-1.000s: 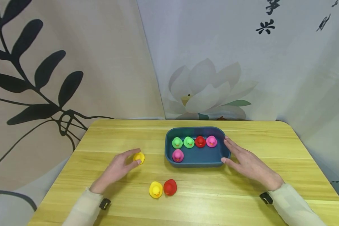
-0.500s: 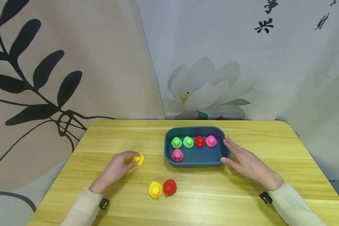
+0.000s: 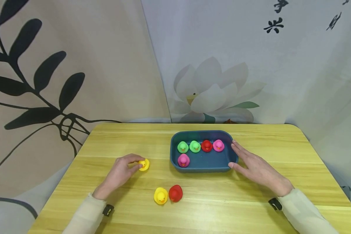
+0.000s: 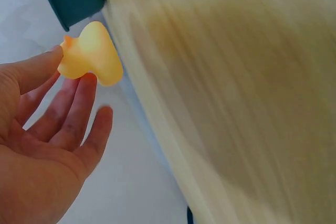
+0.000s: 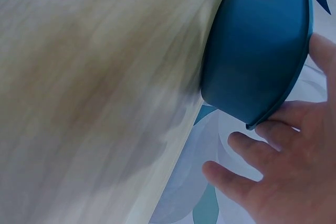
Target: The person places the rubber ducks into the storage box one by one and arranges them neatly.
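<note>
My left hand (image 3: pixel 128 166) pinches a small yellow duck (image 3: pixel 144 164) on the wooden table (image 3: pixel 251 201), left of a dark blue tray (image 3: pixel 204 167). The left wrist view shows the yellow duck (image 4: pixel 90 53) held between thumb and fingers. My right hand (image 3: pixel 247 161) lies with straight fingers against the tray's right end, its thumb touching the front right corner. In the right wrist view the blue tray (image 5: pixel 262 51) is right by that hand (image 5: pixel 283 177). In the tray stand two green ducks (image 3: pixel 182 147), a red duck (image 3: pixel 206 146) and two pink ducks (image 3: pixel 218 145).
A larger yellow duck (image 3: pixel 161 196) and a red duck (image 3: pixel 175 193) sit side by side on the table in front, between my hands. Printed curtains hang behind the table's far edge. The table's edges run close on the left and right.
My left hand's fingers have curled in round the small yellow duck, which has hardly shifted. The right hand stays at the tray.
</note>
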`<state>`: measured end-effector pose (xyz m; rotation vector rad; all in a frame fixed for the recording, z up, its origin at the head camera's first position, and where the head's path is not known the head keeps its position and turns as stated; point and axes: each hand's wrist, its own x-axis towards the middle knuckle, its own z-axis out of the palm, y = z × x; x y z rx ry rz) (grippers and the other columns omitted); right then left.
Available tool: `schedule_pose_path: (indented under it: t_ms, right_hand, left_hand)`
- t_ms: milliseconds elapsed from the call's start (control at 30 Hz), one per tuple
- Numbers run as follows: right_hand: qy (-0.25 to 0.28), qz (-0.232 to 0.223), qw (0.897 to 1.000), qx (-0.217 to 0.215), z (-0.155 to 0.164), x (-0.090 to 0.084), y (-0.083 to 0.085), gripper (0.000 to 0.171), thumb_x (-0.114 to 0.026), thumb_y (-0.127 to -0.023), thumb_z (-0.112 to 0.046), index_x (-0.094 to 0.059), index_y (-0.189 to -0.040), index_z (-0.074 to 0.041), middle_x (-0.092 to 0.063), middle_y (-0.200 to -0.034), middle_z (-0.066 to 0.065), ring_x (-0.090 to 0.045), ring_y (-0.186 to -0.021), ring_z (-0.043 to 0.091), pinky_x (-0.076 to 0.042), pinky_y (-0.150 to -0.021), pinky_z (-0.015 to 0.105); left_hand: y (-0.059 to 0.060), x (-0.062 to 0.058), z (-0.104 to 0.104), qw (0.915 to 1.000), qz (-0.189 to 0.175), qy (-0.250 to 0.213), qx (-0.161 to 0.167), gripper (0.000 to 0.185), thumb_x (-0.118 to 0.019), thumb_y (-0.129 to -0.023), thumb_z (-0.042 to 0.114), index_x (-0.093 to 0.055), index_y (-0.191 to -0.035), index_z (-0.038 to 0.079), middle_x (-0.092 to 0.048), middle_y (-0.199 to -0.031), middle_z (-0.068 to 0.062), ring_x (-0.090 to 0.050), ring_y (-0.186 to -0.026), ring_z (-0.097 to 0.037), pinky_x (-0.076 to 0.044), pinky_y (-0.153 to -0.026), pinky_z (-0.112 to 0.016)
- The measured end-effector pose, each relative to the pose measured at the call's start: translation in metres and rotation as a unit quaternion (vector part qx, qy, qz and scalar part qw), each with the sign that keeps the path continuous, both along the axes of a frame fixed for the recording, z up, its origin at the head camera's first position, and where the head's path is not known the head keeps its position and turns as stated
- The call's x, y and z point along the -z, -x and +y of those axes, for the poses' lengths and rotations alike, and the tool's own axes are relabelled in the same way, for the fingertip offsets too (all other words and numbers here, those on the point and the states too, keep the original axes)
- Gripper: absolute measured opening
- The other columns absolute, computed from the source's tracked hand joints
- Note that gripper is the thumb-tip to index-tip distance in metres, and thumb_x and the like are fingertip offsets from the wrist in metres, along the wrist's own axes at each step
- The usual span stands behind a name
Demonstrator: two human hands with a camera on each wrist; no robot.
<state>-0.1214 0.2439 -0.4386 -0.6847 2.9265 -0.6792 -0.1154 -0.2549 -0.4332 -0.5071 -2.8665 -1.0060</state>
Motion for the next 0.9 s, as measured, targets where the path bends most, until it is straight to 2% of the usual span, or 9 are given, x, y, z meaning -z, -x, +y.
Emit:
schedule_pose_path:
  t_ms: [133,367,900]
  right_hand:
    - [0.000,0.000,1.000,0.000,0.000,0.000,0.000,0.085,-0.054,-0.103,-0.058,-0.027,-0.163,-0.004,-0.018,-0.172,0.013,-0.035,-0.149,0.043,-0.037,-0.115,0.061]
    - [0.000,0.002,1.000,0.000,0.000,0.001,0.001,0.086,-0.052,-0.103,-0.060,-0.027,-0.163,-0.004,-0.018,-0.172,0.013,-0.036,-0.148,0.043,-0.037,-0.114,0.061]
    - [0.002,-0.005,1.000,0.002,0.000,0.000,0.001,0.087,-0.053,-0.102,-0.061,-0.026,-0.164,-0.005,-0.017,-0.172,0.012,-0.034,-0.149,0.042,-0.036,-0.115,0.060]
  left_hand:
    - [-0.002,-0.004,0.004,0.9998,0.017,-0.008,0.001,0.025,-0.078,-0.091,0.002,-0.077,-0.115,0.007,-0.074,-0.119,-0.010,-0.069,-0.111,-0.032,-0.055,-0.097,-0.054]
    - [-0.008,-0.014,0.014,0.9986,0.043,-0.025,0.015,0.026,-0.079,-0.090,0.003,-0.077,-0.116,0.009,-0.074,-0.118,-0.008,-0.070,-0.110,-0.030,-0.056,-0.095,-0.053]
    - [-0.017,-0.031,0.037,0.9961,0.076,-0.036,0.026,0.031,-0.080,-0.089,0.003,-0.077,-0.118,0.013,-0.073,-0.122,-0.003,-0.069,-0.113,-0.027,-0.057,-0.096,-0.049]
